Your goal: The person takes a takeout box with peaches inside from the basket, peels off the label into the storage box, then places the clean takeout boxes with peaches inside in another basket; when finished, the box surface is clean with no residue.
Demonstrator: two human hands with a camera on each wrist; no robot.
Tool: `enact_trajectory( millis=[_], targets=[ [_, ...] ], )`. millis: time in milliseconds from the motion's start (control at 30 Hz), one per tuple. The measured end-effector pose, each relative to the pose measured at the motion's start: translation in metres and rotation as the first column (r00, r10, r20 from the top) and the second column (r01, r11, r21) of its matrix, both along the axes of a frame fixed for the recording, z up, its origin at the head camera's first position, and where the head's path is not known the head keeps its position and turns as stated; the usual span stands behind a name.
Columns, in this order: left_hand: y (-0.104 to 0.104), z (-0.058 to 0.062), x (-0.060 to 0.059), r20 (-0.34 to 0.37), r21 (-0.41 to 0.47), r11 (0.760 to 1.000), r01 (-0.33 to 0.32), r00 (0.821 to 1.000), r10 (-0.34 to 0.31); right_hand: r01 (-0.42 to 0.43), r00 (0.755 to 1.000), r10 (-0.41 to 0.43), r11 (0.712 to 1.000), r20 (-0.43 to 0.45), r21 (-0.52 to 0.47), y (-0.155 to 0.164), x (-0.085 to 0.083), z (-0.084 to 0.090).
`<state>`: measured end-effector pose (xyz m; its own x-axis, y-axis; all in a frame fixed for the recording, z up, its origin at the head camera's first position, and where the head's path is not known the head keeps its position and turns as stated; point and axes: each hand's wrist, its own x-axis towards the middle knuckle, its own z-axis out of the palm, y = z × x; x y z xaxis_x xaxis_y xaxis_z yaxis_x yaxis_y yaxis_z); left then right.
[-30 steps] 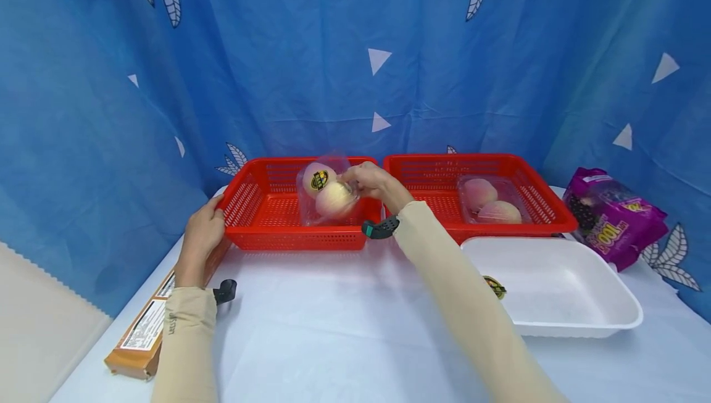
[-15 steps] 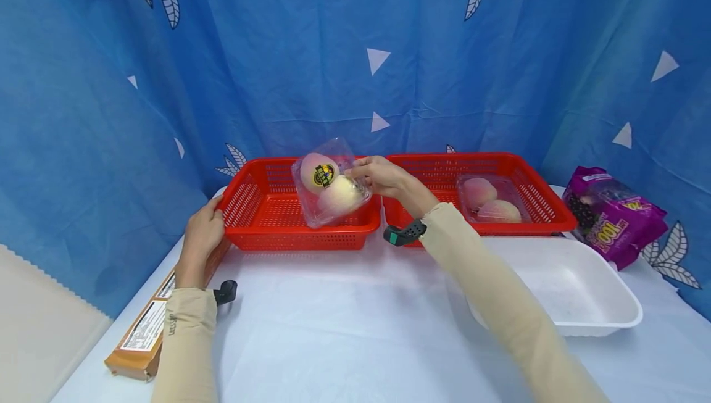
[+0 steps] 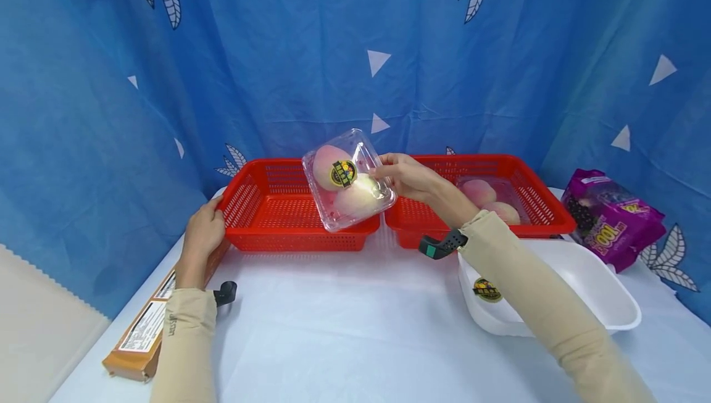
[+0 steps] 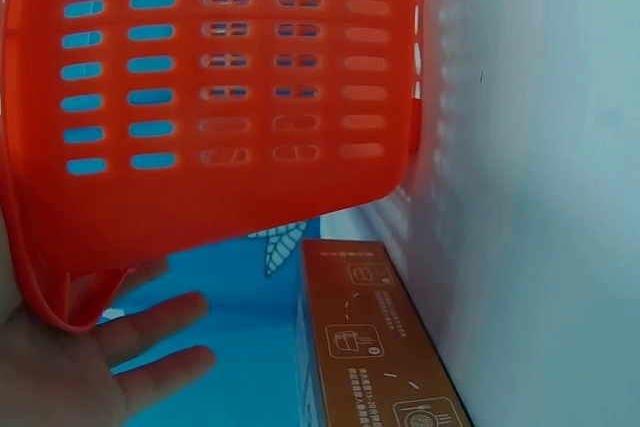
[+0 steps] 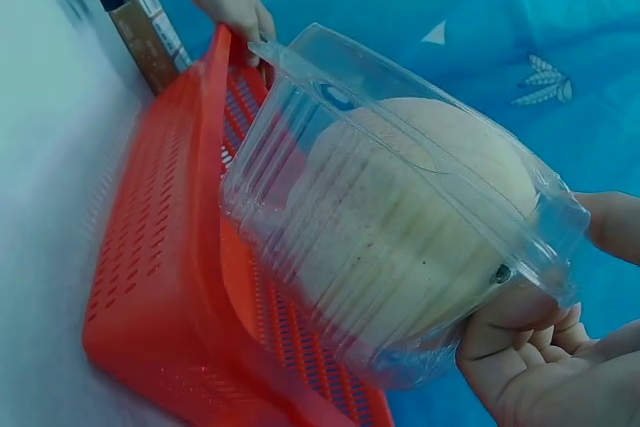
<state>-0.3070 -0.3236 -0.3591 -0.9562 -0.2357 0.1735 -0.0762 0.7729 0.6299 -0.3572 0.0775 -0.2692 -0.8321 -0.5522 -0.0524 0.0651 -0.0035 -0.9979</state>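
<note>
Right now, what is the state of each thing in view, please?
Clear peach box: closed, tilted, held in the air above the left basket.
Right hand: pinches the box's edge.
Left hand: rests on the left basket's corner.
Left red basket: empty, on the table.
Right red basket: holds a second peach box.
White tray: open, a sticker inside.
Purple bag: lying down.

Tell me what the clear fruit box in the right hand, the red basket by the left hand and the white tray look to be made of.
Clear fruit box: thin, glossy transparent plastic; the peaches show through and its ridges catch glare.
Red basket: rigid moulded plastic, smooth, with slotted walls.
White tray: probably foam, going by its matte surface and thick rounded rim, though matte plastic is possible.
</note>
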Motion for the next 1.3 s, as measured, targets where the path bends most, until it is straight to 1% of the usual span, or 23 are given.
enact_trajectory(
  millis=[200,267,367,467,567,700,833,900,967,1033,1133,1300],
  targets=[
    [0.004,0.003,0.001,-0.084,-0.073,0.997,-0.018,0.996,0.012,-0.038,0.999,0.039,0.999,-0.036,0.012,0.018,0.014,-0.001],
    [0.006,0.005,0.001,-0.118,-0.088,0.996,-0.008,0.993,-0.002,-0.053,0.998,0.053,0.999,-0.042,0.014,0.024,0.019,-0.002],
    [0.014,0.01,0.001,-0.17,-0.081,0.996,0.023,0.985,-0.037,-0.076,0.996,0.077,0.997,-0.035,0.027,0.032,0.028,-0.002],
    [0.026,0.018,0.001,-0.234,-0.061,0.995,0.075,0.968,-0.088,-0.096,0.995,0.097,0.995,-0.02,0.041,0.04,0.036,-0.003],
    [0.043,0.03,0.004,-0.295,-0.051,0.989,0.136,0.944,-0.145,-0.115,0.993,0.115,0.992,-0.008,0.058,0.047,0.043,-0.004],
    [0.064,0.045,0.009,-0.338,-0.073,0.97,0.233,0.909,-0.244,-0.148,0.989,0.149,0.985,-0.004,0.091,0.056,0.053,-0.008],
    [0.083,0.055,0.014,-0.357,-0.108,0.942,0.317,0.872,-0.334,-0.18,0.983,0.183,0.975,-0.017,0.13,0.065,0.061,-0.014],
    [0.091,0.057,0.017,-0.355,-0.117,0.931,0.346,0.861,-0.365,-0.193,0.98,0.197,0.971,-0.018,0.142,0.069,0.065,-0.018],
    [0.1,0.058,0.02,-0.34,-0.128,0.921,0.367,0.856,-0.388,-0.209,0.977,0.214,0.966,-0.022,0.152,0.072,0.067,-0.022],
    [0.108,0.057,0.022,-0.327,-0.146,0.909,0.39,0.848,-0.417,-0.234,0.971,0.239,0.96,-0.016,0.155,0.075,0.07,-0.025],
    [0.12,0.053,0.026,-0.3,-0.188,0.881,0.433,0.829,-0.472,-0.289,0.954,0.298,0.942,-0.03,0.172,0.079,0.072,-0.031],
    [0.137,0.042,0.032,-0.233,-0.234,0.822,0.519,0.791,-0.565,-0.379,0.919,0.391,0.907,-0.037,0.185,0.083,0.073,-0.04]
  ],
)
